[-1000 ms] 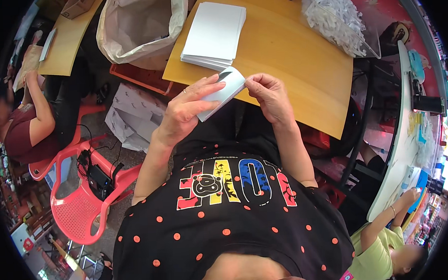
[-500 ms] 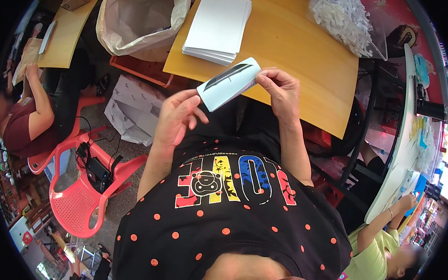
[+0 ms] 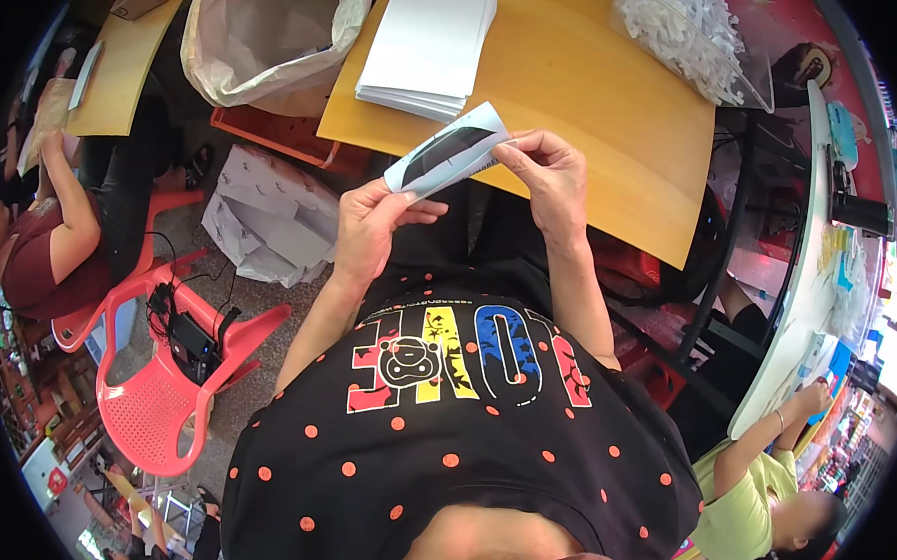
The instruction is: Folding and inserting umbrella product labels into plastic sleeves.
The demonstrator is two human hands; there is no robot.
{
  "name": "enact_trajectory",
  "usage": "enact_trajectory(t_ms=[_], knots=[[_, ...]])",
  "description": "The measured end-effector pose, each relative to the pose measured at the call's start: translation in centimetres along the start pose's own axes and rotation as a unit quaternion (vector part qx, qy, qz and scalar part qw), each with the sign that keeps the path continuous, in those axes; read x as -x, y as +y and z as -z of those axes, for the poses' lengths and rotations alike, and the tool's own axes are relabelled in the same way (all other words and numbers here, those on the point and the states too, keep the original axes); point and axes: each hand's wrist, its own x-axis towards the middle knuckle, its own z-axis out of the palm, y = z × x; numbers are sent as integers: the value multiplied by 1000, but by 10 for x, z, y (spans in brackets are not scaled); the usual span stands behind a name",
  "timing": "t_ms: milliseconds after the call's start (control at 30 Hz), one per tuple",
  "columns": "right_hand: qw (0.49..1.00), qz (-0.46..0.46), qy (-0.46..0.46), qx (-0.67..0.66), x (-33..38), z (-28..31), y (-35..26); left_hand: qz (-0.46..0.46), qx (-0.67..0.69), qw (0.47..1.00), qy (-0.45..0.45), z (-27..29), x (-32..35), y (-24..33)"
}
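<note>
Between my two hands, just over the table's near edge, is a pale blue printed card box (image 3: 453,152) with a dark picture on its face; it looks flattened and tilts up to the right. My left hand (image 3: 374,221) pinches its lower left corner between thumb and fingers. At the right end, the thumb and forefinger of my right hand (image 3: 549,170) grip its edge. Beyond it, a stack of white sheets or flat cards (image 3: 426,46) lies on the yellow wooden table (image 3: 602,123).
A clear bin of translucent plastic pieces (image 3: 683,35) stands at the table's far right. Left of the table are a large lined sack (image 3: 258,48), a crumpled white bag (image 3: 266,218) and a red plastic chair (image 3: 153,393) holding a black device. Other people sit at both sides.
My left hand has closed its fingers on the box's lower left corner. The box has shifted slightly left and up and turned its printed face, with my right hand following.
</note>
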Motion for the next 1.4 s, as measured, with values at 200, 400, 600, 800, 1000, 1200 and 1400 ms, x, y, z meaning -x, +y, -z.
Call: enact_trajectory(t_ms=[200,400,600,800,1000,1200,1400], knots=[[1000,-3,4,9,-2,0,3,-66,-147,986,32,-9,-1,-2],[999,-41,-17,-8,-8,-2,-1,-6,-96,993,63,-7,-2,0],[996,-52,-72,-3,-11,6,4,35,-39,997,55,-4,-2,3],[999,-32,-40,-17,-9,2,9,40,13,997,57,-7,-2,1],[999,-32,-28,-32,-8,2,9,48,114,992,37,-8,-7,-7],[998,-31,-17,-56,-7,-1,14,-7,85,996,30,-11,-8,-7],[997,-44,-16,-53,-8,-1,16,-21,79,996,34,-10,-8,-7]])
